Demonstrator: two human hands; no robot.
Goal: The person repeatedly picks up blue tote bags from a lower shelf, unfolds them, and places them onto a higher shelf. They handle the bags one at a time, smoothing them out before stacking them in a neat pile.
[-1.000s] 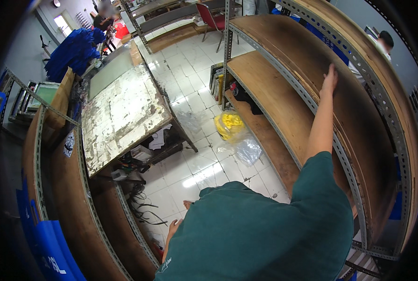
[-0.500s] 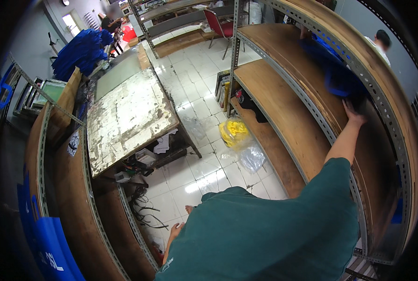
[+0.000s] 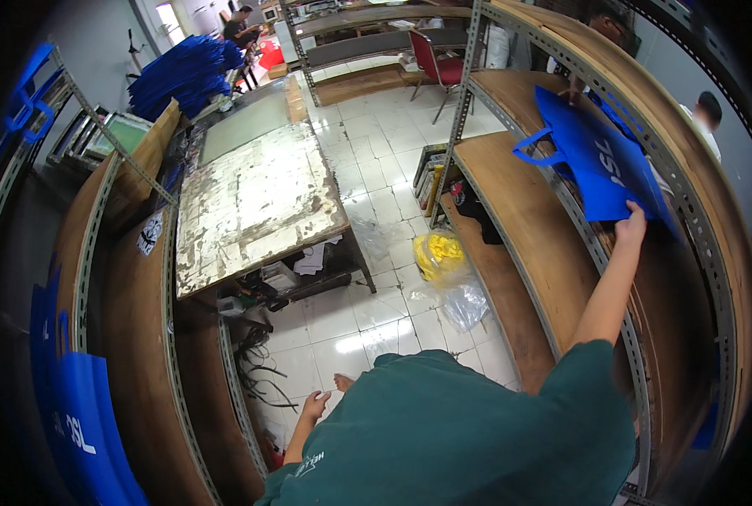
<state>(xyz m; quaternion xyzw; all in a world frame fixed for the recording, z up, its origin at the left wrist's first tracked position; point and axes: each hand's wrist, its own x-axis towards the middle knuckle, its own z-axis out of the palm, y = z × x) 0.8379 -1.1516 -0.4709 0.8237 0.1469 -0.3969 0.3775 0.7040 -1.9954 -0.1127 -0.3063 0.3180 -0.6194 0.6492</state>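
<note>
My right hand (image 3: 631, 224) is closed on the lower edge of a flat blue tote bag (image 3: 591, 169) with white print, above the upper boards of the right rack. The bag's handle loop hangs out past the rack's edge on the left. Another person's hand (image 3: 573, 91) is at the bag's far end, behind the rack. My left hand (image 3: 315, 405) hangs low beside my body, over the tiled floor, fingers loosely apart and holding nothing.
A metal rack with wooden shelves (image 3: 528, 181) stands on my right; another shelf (image 3: 135, 329) on my left carries blue bags (image 3: 89, 422). Ahead is a paint-stained table (image 3: 249, 202). A yellow bundle in plastic (image 3: 439, 255) and a red chair (image 3: 433, 63) are on the floor.
My right hand, earlier reaching into the shelf by the bag, now grips its near edge. The bag has come outward and shows its printed side. The view has shifted slightly.
</note>
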